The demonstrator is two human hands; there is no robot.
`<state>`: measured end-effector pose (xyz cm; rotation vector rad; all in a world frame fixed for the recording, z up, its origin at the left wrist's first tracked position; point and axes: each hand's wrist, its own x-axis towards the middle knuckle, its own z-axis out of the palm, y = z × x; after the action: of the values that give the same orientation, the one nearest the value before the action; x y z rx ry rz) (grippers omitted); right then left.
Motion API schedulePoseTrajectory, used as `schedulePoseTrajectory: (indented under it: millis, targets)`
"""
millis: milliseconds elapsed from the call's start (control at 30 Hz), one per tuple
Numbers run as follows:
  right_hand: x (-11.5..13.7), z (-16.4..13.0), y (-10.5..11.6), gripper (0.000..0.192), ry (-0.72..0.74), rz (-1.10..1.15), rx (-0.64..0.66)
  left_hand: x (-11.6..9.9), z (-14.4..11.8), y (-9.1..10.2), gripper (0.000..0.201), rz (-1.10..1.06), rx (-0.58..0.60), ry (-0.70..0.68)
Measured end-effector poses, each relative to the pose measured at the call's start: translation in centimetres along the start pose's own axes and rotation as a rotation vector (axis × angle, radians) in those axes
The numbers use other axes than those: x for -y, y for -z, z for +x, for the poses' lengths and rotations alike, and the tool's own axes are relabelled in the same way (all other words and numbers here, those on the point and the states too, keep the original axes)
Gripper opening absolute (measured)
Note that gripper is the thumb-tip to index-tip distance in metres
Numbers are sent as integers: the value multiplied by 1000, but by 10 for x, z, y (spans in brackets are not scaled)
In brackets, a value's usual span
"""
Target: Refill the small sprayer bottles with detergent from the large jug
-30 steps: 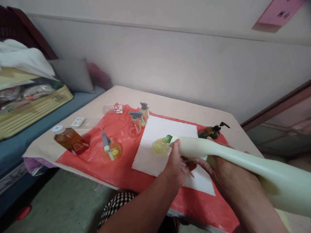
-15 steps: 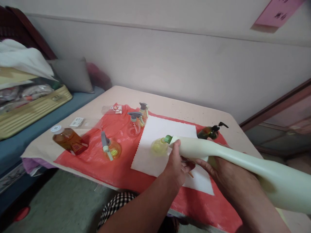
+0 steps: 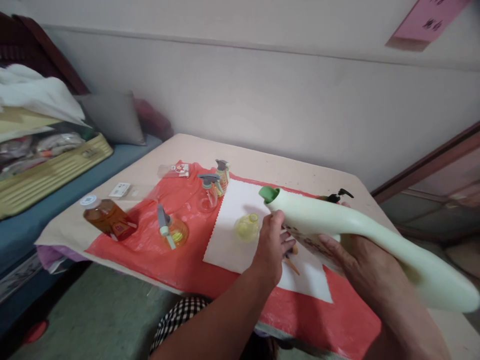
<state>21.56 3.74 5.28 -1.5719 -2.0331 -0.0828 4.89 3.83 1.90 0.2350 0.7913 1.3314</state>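
Observation:
I hold a large pale-green bottle (image 3: 356, 232) tilted almost flat over the table, its green spout (image 3: 268, 193) pointing left. My left hand (image 3: 270, 246) grips it under the neck, thumb against the side. My right hand (image 3: 362, 267) supports the body from below. A small round yellow bottle (image 3: 246, 227), without a cap, stands on a white cloth (image 3: 232, 240) just below and left of the spout, apart from it. A thin brown stick (image 3: 292, 264) lies on the cloth beneath my left hand.
A red plastic sheet (image 3: 168, 255) covers the table (image 3: 262, 162). On it lie an amber bottle (image 3: 107, 218) and a round spray bottle (image 3: 171, 231); two spray bottles (image 3: 209, 190) stand behind. A dark pump bottle (image 3: 332, 198) shows past the big bottle. A bed with a yellow crate (image 3: 52, 167) is at left.
The large bottle's spout has lifted up and off the mouth of the small yellow bottle, which now stands free. My left hand has stayed under the neck.

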Motion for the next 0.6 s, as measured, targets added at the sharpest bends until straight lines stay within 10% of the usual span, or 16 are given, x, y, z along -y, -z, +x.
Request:
schedulePoseTrajectory:
  millis: [233, 600]
  targets:
    - [-4, 18, -23, 80, -467, 241, -124, -41, -1, 6, 38, 148, -19, -266]
    - [-2, 50, -112, 81, -530, 564, -321, -85, 16, 56, 38, 616, -256, -468]
